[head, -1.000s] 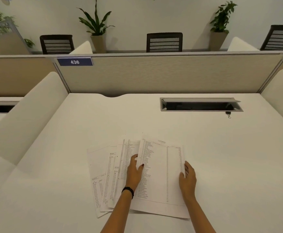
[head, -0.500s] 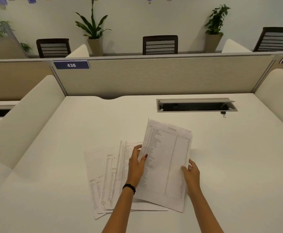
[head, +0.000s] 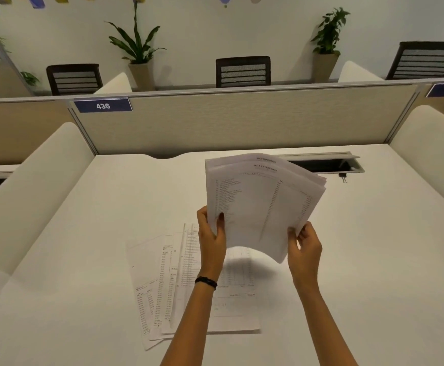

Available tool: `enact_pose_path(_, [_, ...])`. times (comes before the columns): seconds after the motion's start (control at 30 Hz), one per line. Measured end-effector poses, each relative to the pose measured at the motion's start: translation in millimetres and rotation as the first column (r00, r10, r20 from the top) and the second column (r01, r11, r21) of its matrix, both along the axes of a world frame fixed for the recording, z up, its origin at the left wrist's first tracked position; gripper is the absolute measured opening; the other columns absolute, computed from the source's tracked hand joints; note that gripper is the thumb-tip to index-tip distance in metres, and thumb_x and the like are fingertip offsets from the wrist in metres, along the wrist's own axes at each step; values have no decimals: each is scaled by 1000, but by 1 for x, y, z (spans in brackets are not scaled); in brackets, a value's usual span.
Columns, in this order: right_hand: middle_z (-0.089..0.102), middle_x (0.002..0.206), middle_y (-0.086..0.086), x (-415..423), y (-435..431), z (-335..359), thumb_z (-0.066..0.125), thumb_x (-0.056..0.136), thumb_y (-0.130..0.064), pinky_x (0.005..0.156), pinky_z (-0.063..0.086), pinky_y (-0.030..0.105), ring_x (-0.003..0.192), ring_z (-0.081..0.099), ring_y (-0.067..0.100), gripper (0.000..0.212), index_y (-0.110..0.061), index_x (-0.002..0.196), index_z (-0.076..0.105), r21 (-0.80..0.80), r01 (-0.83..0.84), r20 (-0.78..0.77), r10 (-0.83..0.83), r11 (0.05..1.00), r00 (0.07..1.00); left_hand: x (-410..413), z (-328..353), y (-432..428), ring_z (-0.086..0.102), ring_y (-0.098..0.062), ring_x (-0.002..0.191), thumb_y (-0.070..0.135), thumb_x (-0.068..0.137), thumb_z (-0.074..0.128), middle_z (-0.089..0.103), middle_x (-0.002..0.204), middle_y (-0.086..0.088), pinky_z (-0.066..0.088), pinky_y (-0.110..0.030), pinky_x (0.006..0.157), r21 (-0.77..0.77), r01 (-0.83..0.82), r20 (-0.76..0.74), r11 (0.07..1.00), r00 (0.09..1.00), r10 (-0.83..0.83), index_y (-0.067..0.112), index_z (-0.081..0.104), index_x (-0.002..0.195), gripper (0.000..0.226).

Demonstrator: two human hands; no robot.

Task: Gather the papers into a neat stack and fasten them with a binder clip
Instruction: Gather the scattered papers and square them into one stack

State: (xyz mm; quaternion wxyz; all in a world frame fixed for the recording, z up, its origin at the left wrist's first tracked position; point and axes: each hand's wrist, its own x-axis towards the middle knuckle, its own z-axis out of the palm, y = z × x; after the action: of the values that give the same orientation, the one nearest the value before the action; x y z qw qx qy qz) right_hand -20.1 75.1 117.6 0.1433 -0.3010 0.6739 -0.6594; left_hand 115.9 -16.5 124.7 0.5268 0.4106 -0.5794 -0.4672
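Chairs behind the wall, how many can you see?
3: one chair at the left, one chair in the middle, one chair at the right. The divider hides their seats, so others may be hidden.

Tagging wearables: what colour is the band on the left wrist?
Black; the wristband shows clearly in the head view, just below the left hand.

Two hands, the left hand (head: 211, 240) and the right hand (head: 305, 245), share one lifted sheaf of papers (head: 260, 207). About four loose sheets (head: 162, 286) lie on the one tabletop (head: 83, 260). One binder clip (head: 343, 177), one cable tray (head: 329, 165), three chairs (head: 243, 71), three potted plants (head: 137, 52), two number plates (head: 102, 105).
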Motion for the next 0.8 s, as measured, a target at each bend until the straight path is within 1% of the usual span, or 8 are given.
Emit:
enact_pose_path(0.13, [61,97,2,-1,3,-5,55,89,-12,70,50,7,88,59,12,23,-7,111,55,24,-10,17,10,1000,1000,-3,-5,6,52,-2,100,15,89,56,47,108,23,52,-7,68,59,26,-13,998,1000,-25,29,32,117,39])
enact_pose_path(0.27, [63,107,10,-2,5,-10,54,89,-15,67,52,13,91,59,22,27,-2,113,56,81,-14,37,11,997,999,-4,-11,9,53,-7,100,17,90,54,48,114,12,53,-15,72,108,41,24,993,999,-44,30,32,118,38])
enact_pose_path(0.33, [63,107,14,-3,5,-11,54,89,-15,64,52,11,90,59,24,27,1,111,57,93,-8,35,5,996,999,-4,-8,10,53,-7,99,16,91,53,48,114,10,53,-13,70,100,36,25,994,999,-39,29,33,117,35])
enact_pose_path(0.43, [64,104,14,-3,6,-7,54,89,-14,62,50,6,85,59,24,24,1,108,59,81,4,7,-5,997,1000,-5,-3,11,53,-3,96,16,92,52,48,109,19,53,-8,65,82,31,15,996,999,-33,29,34,116,33])
enact_pose_path(0.53, [63,101,11,-3,7,-3,54,89,-13,60,50,6,80,57,20,24,2,107,59,61,13,-9,-12,998,1000,-6,-2,12,54,-7,96,17,91,52,47,107,22,55,-14,68,72,10,12,997,1000,-11,30,34,115,33])
enact_pose_path(0.63, [64,103,11,-4,8,-5,57,88,-15,67,54,16,86,60,23,26,-1,109,59,60,7,6,-7,998,1000,-5,-5,14,54,-8,98,16,91,52,48,107,19,54,-12,70,69,3,4,998,1000,-3,27,35,116,32])
enact_pose_path(0.7, [64,105,13,-4,9,-9,59,87,-16,72,54,25,89,60,26,28,-1,110,59,71,5,44,-8,997,999,-4,-8,16,54,-10,99,16,91,52,48,110,15,54,-17,75,86,12,16,996,1000,-14,27,35,117,32])
enact_pose_path(0.8, [64,104,15,-6,10,-13,59,87,-16,70,51,25,87,59,27,26,0,108,60,84,0,77,-7,996,997,-3,-11,19,54,-7,98,18,92,50,48,111,17,54,-19,75,105,29,12,994,999,-30,29,35,116,31])
